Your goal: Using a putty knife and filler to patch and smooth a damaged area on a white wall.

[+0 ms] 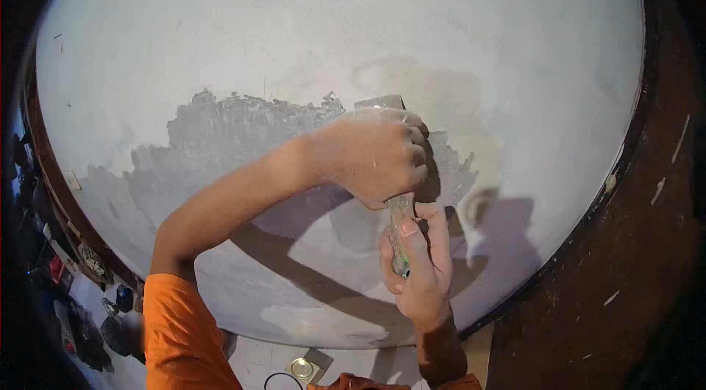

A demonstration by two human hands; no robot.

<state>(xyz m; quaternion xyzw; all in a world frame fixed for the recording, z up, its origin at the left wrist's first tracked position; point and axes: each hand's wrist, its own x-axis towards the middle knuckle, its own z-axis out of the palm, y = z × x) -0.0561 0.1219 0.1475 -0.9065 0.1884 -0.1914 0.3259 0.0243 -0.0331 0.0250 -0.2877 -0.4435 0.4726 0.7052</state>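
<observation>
A putty knife (400,208) stands against the pale wall surface (294,30), its wide blade up and its worn handle down. My right hand (423,269) is closed around the lower handle, the thumb lying along it. Above it, my left hand (379,158) is curled over the upper part of the knife, knuckles to the right, hiding most of the blade. Only the blade's top edge shows beyond the fist. Around both hands spreads a darker grey smeared patch (235,129) with a ragged upper border. Whitish residue marks my left hand.
Dark brown panelling (581,316) with pale smears borders the wall on the right. Below, a round metal tin (301,369) sits on the light tiled floor. Assorted dark clutter (110,327) lies at the lower left. Shadows of my arms fall across the wall.
</observation>
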